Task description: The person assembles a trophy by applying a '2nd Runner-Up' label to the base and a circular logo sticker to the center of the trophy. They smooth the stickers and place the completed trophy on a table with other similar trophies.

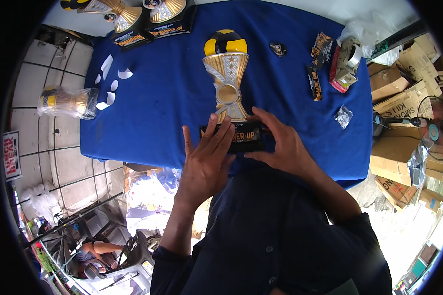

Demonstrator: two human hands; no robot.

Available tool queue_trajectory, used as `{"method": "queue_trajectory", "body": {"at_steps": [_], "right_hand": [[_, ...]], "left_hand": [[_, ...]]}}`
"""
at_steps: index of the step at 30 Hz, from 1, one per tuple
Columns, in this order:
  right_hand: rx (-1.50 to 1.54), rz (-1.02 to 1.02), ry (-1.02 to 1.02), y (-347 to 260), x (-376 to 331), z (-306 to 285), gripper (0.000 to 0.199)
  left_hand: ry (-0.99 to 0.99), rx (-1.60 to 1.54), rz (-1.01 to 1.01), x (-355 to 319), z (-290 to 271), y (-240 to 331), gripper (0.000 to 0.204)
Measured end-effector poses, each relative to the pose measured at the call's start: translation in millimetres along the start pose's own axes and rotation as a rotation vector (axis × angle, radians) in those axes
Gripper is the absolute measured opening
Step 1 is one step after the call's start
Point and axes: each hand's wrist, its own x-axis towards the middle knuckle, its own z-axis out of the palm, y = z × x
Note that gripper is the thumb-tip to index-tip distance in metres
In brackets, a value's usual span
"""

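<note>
A gold and silver trophy with a yellow and black ball on top is in front of me on the blue-covered table. Its black base points toward me and bears a printed label. My left hand lies with outstretched fingers over the left part of the label, hiding some of it. Around the right end of the base, my right hand holds on with its thumb at the near edge and its fingers at the far side. A round plain gold disc shows on the trophy's middle.
Two more trophies stand at the far left. White paper scraps lie left, near a plastic-wrapped trophy. Rightward are a round emblem, printed labels, a tape roll, crumpled plastic and a fan.
</note>
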Motion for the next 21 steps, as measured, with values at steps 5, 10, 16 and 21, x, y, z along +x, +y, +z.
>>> {"method": "queue_trajectory", "body": {"at_steps": [5, 10, 16, 21], "right_hand": [[-0.01, 0.029, -0.044, -5.6, 3.9, -4.2, 0.111], [0.003, 0.04, -0.006, -1.8, -1.0, 1.6, 0.112], [-0.01, 0.043, -0.005, -4.6, 0.4, -0.5, 0.113], [0.007, 0.05, -0.028, -7.0, 2.5, -0.1, 0.117]], "left_hand": [[0.013, -0.018, -0.063, 4.3, 4.5, 14.4, 0.083], [0.112, 0.019, -0.247, -6.1, 9.2, 8.2, 0.095], [0.011, 0.054, -0.083, 7.4, 5.9, 22.0, 0.105], [-0.025, 0.021, -0.024, 16.9, 7.2, 25.7, 0.111]]}}
